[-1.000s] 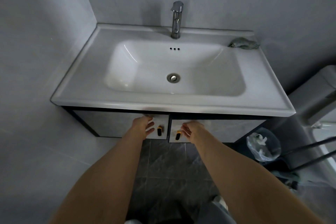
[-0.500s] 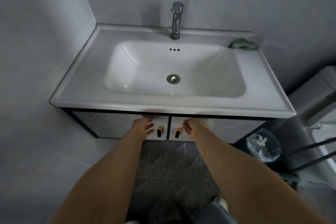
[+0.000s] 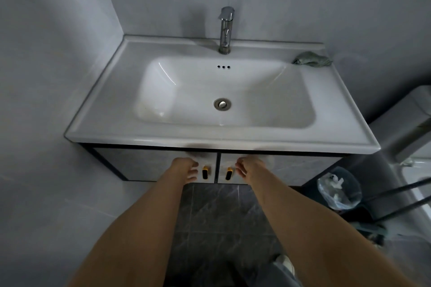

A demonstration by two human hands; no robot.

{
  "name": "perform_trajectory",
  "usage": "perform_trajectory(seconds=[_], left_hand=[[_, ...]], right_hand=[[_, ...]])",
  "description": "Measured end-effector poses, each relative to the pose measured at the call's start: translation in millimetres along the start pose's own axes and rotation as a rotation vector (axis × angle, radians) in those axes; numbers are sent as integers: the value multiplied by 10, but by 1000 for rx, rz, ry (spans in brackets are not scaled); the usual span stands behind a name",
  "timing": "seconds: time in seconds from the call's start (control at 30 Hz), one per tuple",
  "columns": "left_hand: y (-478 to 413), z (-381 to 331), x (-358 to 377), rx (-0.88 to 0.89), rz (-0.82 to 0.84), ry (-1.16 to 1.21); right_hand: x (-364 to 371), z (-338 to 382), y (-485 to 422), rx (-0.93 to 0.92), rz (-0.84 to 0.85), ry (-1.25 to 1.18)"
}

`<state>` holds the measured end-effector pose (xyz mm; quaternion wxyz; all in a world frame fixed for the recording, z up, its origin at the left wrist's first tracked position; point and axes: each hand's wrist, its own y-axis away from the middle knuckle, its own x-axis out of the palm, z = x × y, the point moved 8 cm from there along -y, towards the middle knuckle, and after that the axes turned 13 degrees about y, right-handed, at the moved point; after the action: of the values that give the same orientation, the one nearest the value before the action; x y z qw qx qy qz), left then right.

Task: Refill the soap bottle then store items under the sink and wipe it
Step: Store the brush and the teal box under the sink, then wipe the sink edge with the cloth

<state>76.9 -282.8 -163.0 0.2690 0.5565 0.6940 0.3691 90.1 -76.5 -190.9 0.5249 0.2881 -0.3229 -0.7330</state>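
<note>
door handle (image 3: 205, 172) just beside left hand (image 3: 184, 167)

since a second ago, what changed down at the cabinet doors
The right cabinet door, slightly ajar a second ago, has swung shut, flush with the left door. The right hand has drawn slightly away from its handle. The left hand, sink, tap and cloth stayed put.
</note>
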Motion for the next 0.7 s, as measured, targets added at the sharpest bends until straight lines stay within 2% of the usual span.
perform_trajectory(seconds=[0.07, 0.13, 0.37, 0.7], left_hand=[[63, 23, 27, -51, 48, -186], [120, 53, 100, -117, 168, -312], [390, -60, 566, -291, 503, -575], [790, -517, 1422, -193, 650, -726]], right_hand=[[-39, -72, -1, 106, -35, 20], [-46, -97, 42, 193, -22, 31], [-60, 156, 339, 187, 233, 207], [-798, 632, 769, 183, 376, 251]])
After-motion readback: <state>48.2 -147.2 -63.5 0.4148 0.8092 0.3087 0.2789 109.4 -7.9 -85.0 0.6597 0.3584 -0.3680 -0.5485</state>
